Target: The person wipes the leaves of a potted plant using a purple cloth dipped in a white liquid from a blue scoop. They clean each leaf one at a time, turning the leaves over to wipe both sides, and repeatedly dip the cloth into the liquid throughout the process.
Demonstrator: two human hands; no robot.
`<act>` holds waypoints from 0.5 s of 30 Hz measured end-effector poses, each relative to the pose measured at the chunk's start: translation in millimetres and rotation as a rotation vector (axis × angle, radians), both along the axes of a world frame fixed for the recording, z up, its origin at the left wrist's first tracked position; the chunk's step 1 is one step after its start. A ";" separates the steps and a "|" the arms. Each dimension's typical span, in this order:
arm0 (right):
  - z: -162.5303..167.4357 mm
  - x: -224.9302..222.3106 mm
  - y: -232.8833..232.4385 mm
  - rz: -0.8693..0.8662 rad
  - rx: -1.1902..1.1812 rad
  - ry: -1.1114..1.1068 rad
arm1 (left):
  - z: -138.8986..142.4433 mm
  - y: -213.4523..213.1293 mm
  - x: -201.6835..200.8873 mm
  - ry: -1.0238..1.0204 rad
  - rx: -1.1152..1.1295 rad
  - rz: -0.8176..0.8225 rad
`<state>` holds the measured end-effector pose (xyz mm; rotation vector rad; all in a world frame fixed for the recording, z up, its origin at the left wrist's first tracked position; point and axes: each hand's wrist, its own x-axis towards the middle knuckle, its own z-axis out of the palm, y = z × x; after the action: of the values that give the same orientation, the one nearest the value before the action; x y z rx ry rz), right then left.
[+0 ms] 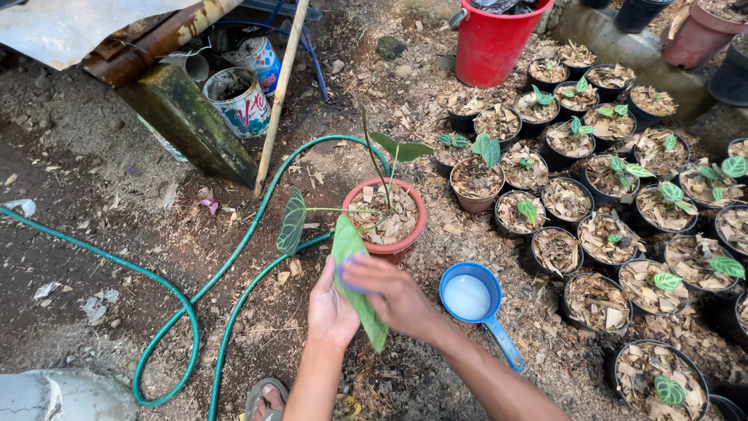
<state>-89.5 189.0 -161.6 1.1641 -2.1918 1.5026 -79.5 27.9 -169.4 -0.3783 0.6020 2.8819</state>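
Note:
A long green leaf grows out of a plant in a terracotta-coloured pot filled with wood chips. My left hand lies under the leaf and supports it from below. My right hand rests on top of the leaf, pressing a small bluish-purple pad against its surface. A second, dark veined leaf sticks out to the left of the pot, and two more leaves stand on tall stems above it.
A blue scoop with milky liquid lies right of my hands. Several black pots with small plants fill the right side. A green hose loops on the dirt at left. A red bucket stands behind; my sandalled foot shows below.

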 end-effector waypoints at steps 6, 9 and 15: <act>-28.3 14.5 16.6 0.138 -0.366 -0.651 | -6.8 -5.8 3.3 -0.009 -0.112 -0.004; -37.6 6.7 8.4 0.041 -0.883 -1.031 | -5.7 1.5 1.6 0.102 -0.063 -0.041; -58.5 13.8 -5.3 -0.060 -1.151 -1.529 | 17.3 19.0 8.6 0.157 -0.590 -0.081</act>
<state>-75.7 183.8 -220.1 -0.6747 -0.9774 3.3649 -70.9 46.9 -152.1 -0.1905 1.4605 2.6184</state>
